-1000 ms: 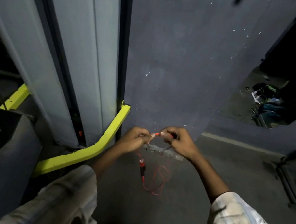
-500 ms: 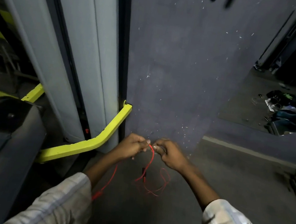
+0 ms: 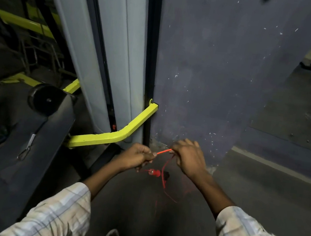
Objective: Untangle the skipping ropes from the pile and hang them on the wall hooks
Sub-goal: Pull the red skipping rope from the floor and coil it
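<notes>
the left hand [image 3: 136, 158] has its fingers curled tight round a thin red skipping rope [image 3: 163, 171], thumb tip pinching the cord where it leaves the fist. the right hand [image 3: 190, 157] also grips the rope, fingers folded over it, and a short taut stretch of cord runs between the two hands. below them the rest of the rope hangs in loose loops above the dark grey concrete floor [image 3: 260, 194], with a red and black handle end [image 3: 155, 172] dangling just under the left hand. both arms wear pale checked sleeves [image 3: 59, 216]. just beyond the hands stands a dark purple-grey wall [image 3: 218, 66], and to the left a bent yellow metal bar [image 3: 115, 135] beside a tall light grey upright panel [image 3: 109, 40]
</notes>
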Demonstrator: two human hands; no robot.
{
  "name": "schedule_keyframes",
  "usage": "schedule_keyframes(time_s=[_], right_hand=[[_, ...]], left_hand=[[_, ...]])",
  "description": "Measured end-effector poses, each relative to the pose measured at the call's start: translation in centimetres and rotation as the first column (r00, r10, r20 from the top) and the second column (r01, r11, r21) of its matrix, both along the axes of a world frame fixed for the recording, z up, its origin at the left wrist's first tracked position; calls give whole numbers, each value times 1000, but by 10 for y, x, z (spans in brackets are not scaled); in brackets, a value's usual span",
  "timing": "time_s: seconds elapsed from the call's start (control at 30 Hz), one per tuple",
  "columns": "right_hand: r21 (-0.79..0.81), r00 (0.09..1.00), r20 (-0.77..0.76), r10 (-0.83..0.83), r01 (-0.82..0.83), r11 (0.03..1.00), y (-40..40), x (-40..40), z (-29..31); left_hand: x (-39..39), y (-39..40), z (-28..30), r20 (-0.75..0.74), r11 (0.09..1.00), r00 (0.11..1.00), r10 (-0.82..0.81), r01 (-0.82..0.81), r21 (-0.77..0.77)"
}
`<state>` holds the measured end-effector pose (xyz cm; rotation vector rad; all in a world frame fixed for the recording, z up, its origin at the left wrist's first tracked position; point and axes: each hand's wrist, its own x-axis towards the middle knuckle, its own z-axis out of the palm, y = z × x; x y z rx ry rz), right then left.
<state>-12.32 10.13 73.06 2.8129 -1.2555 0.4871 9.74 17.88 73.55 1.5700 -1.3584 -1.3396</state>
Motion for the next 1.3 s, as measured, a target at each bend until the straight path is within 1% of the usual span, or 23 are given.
schedule_keyframes(time_s=[0.03, 0.1, 0.13, 0.17, 0.2, 0.27, 0.3, 0.37, 0.4, 0.47, 0.53, 0.57, 0.6, 0.63, 0.7, 0.77, 0.83, 0.87, 0.97, 1.07, 1.13, 1.23, 1.3], right_hand=[[-17, 997, -43, -67, 66, 998, -3, -10, -2], [9, 973, -106, -203, 205, 979, -9, -27, -7], [7, 962, -114, -248, 250, 968, -10, -32, -10], [23, 961, -105, -257, 261, 965, -9, -34, -13], [67, 973, -79, -218, 223, 972, -6, -32, -15], [167, 1000, 0, -29, 28, 986, 8, -15, -16], [186, 998, 29, 54, -59, 981, 15, -4, -16], [139, 988, 45, 146, -151, 979, 26, 14, -14], [94, 988, 45, 146, -149, 984, 27, 19, -11], [5, 997, -4, 79, -79, 997, 23, 21, -10], [-36, 997, -81, -21, 18, 999, 18, 17, -8], [-33, 995, -75, -71, 68, 997, 16, 16, -9], [16, 993, -17, -114, 114, 993, 15, 16, -10], [98, 983, 98, -155, 145, 984, 14, 17, -13], [331, 904, 334, -268, 154, 931, 12, 20, -23], [443, 837, 419, -351, 149, 884, 12, 26, -33], [487, 805, 455, -381, 133, 863, 15, 33, -39], [485, 800, 471, -372, 117, 867, 16, 35, -43], [482, 789, 503, -353, 82, 872, 20, 34, -56], [530, 757, 511, -408, 96, 842, 20, 19, -78], [558, 720, 522, -458, 118, 821, 21, 6, -92], [624, 641, 542, -543, 125, 771, 23, -7, -105], [657, 617, 530, -581, 134, 742, 24, -10, -108]], left_hand=[[1, 4, -4, 7, 1000, 1000, -15, 15, 1], [3, 9, -9, -4, 999, 999, -45, 45, -11], [3, 10, -10, -28, 998, 998, -57, 56, -25], [3, 9, -9, -55, 997, 997, -63, 61, -41], [2, 8, -7, -72, 997, 995, -66, 62, -55], [0, 2, -1, -70, 995, 995, -70, 65, -71], [0, -1, 1, -53, 995, 996, -74, 70, -70], [0, -4, 4, -16, 995, 997, -77, 76, -69], [3, -3, 5, -9, 994, 996, -84, 83, -70], [11, 0, 3, -29, 993, 994, -109, 108, -43], [22, 5, -4, -54, 992, 991, -124, 125, 15], [28, 7, -7, -71, 990, 989, -127, 130, 48], [33, 10, -9, -99, 987, 987, -129, 137, 78], [38, 11, -9, -139, 984, 982, -128, 143, 102], [43, 13, -2, -255, 981, 961, -105, 141, 129], [46, 11, 11, -377, 982, 924, -68, 130, 140], [47, 5, 23, -471, 984, 881, -44, 120, 133], [48, 2, 30, -506, 986, 862, -39, 116, 121], [54, -5, 48, -571, 993, 821, -14, 79, 90], [68, -10, 65, -639, 999, 768, 34, -1, 51], [79, -12, 73, -665, 999, 746, 46, -40, 24], [94, -16, 81, -676, 995, 734, 70, -99, -5], [100, -17, 84, -677, 993, 731, 80, -120, -11]])
